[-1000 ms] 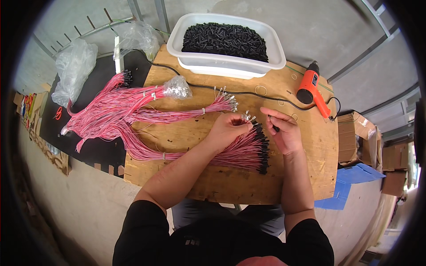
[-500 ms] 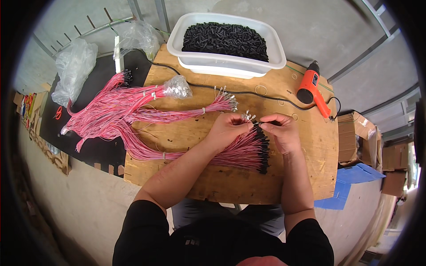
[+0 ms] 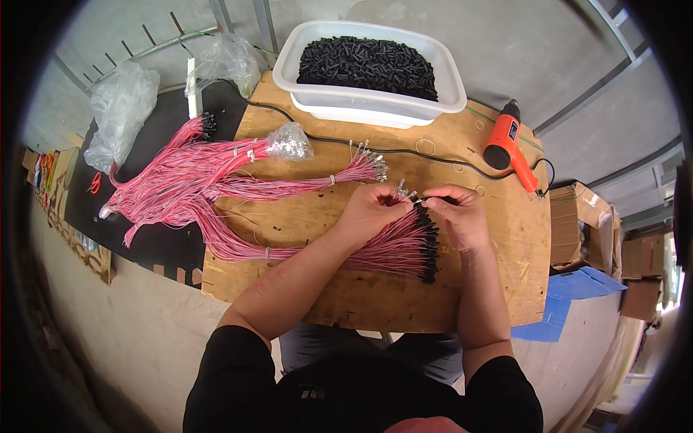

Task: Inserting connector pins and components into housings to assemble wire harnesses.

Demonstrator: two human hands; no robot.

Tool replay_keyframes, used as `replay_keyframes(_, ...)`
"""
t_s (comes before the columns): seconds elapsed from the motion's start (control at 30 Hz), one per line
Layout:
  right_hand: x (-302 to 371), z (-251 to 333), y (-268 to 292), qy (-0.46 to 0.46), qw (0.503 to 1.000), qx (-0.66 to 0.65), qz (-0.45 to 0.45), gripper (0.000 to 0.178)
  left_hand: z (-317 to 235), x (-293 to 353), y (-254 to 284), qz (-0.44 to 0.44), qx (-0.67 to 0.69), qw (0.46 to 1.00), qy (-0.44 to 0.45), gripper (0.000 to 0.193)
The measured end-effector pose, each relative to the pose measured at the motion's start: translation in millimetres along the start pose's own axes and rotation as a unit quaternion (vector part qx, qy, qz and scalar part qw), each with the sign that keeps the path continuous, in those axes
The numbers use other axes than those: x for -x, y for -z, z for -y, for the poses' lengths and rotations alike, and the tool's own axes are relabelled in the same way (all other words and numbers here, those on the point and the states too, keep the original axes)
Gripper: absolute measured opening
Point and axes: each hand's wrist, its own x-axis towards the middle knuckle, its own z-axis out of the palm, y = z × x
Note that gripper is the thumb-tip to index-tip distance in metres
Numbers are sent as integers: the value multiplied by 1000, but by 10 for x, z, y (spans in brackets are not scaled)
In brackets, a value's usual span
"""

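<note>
Head view: the left hand (image 3: 375,207) has thumb and finger pinched on the end of the pink wires (image 3: 379,254) over the table (image 3: 498,289); just beside it, the right hand's (image 3: 462,216) fingertips close on what seems a black sleeve (image 3: 418,201), mostly hidden.

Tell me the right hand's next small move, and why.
Many pink wires already end in black sleeves, while a few silvery tips beside the left hand look bare. The right hand, pinching close by, should probably ease another sleeve over one tip.
</note>
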Motion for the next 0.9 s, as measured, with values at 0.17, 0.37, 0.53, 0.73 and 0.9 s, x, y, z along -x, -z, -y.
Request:
replay_keyframes(0.17,-4,-15,6,7,1000,26,8,17,104,-21,36,-5,-31,999,-34,4)
replay_keyframes(0.37,3,2,2,-1,1000,20,12,17,138,-32,46,-14,-149,987,-62,9)
replay_keyframes(0.53,2,5,10,10,1000,23,14,17,120,-27,7,-56,-219,967,-122,16)
replay_keyframes(0.73,7,11,-7,15,1000,21,4,16,13,8,-65,-118,-337,910,-211,23)
replay_keyframes(0.9,12,-2,-16,23,999,34,6,16,23,12,-63,-108,-342,902,-241,21)
